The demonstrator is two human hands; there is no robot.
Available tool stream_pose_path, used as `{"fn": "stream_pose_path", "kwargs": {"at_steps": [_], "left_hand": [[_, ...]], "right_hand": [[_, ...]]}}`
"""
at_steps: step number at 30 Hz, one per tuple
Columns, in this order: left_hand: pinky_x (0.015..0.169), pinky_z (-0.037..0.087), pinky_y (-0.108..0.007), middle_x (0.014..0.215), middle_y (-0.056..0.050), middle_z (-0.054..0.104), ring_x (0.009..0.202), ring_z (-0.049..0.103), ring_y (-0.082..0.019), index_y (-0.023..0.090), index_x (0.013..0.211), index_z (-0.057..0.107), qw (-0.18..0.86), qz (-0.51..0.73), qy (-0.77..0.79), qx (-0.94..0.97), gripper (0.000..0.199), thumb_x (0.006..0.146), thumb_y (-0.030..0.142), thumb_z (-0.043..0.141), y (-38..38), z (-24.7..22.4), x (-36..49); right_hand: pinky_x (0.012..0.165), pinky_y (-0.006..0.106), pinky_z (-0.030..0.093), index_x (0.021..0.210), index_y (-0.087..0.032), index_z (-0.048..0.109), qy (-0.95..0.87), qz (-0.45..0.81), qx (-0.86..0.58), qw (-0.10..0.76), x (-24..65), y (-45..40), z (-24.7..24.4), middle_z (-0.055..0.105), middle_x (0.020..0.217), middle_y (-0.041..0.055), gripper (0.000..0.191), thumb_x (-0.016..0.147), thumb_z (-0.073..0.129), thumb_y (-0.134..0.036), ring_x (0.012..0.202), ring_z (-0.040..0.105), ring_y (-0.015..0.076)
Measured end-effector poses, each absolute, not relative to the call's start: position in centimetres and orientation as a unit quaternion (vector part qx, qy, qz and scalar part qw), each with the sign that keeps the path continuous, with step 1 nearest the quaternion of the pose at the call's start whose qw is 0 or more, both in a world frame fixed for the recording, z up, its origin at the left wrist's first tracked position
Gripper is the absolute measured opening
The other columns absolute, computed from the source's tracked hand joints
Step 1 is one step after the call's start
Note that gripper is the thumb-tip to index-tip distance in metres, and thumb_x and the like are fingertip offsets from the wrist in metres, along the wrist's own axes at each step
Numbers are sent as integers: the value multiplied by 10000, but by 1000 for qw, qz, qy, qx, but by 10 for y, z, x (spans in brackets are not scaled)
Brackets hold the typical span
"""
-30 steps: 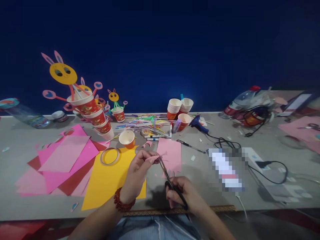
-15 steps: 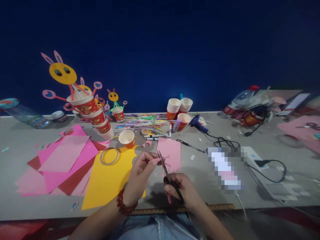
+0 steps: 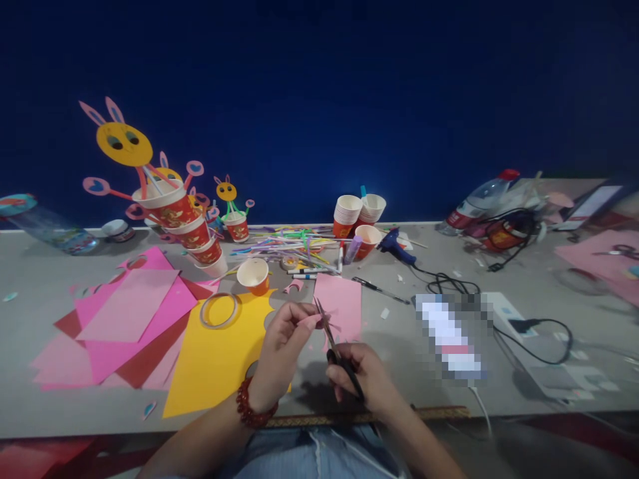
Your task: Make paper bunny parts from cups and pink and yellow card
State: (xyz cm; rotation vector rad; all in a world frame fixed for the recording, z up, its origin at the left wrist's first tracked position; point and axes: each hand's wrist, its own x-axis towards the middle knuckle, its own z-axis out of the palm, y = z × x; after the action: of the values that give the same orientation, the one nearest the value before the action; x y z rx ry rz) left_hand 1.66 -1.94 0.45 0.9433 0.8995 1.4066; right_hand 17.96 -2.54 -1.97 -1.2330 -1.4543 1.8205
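Between thumb and fingers, my left hand (image 3: 287, 342) pinches a small piece of pink paper (image 3: 320, 318). My right hand (image 3: 362, 372) is wrapped round the handles of black-handled scissors (image 3: 329, 331). Their blades point up and away from me and meet the pink piece at my left fingertips, slightly apart at the tips. Under the blades lies a pink sheet (image 3: 344, 296) with a cut lower edge. A yellow sheet (image 3: 214, 362) with rounded cut-outs lies beneath my left wrist. The exact outline of the held piece is too small to make out.
Stacked decorated paper cups (image 3: 190, 233) stand at left behind pink and red sheets (image 3: 134, 303). A tape roll (image 3: 219, 311) rests on the yellow sheet. Coloured sticks (image 3: 289, 246), a blue glue gun (image 3: 397, 246), a pen (image 3: 382, 290) and a blurred-out phone (image 3: 452, 339) lie further off.
The scissors and my right hand have shifted very slightly, with the blades a touch closer together. My left hand stays nearly in place, still pinching the pink piece.
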Motion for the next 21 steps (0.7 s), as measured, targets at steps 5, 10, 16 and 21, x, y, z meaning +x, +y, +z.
{"fn": "stream_pose_path", "kwargs": {"at_steps": [5,10,16,21], "left_hand": [[881,443,-305,927,-21,608,949,568,-167,194,769,532,572,603,388,398,179,914,237,628,-20,5,17],[870,456,-317,924,-33,623,943,582,-179,189,762,552,569,605,392,395,175,894,249,651,-19,5,17],[878,455,-328,927,-34,627,955,600,-185,192,765,543,577,600,390,395,179,898,252,647,-18,5,17],[885,455,-323,907,-25,635,948,610,-177,196,768,539,580,591,383,408,176,908,242,636,-17,8,15]], "right_hand": [[416,211,296,596,-201,484,-531,665,-463,248,179,-25,-20,479,456,-48,519,638,709,-667,403,482,112],[425,219,306,583,-201,488,-548,650,-470,237,181,-24,-21,509,450,-29,463,662,690,-611,406,480,118],[419,221,296,562,-213,467,-555,632,-487,234,181,-23,-21,482,429,-43,396,668,673,-534,391,456,111],[413,223,290,553,-215,470,-558,631,-489,228,181,-23,-21,484,418,-42,389,673,677,-522,385,455,114]]}}
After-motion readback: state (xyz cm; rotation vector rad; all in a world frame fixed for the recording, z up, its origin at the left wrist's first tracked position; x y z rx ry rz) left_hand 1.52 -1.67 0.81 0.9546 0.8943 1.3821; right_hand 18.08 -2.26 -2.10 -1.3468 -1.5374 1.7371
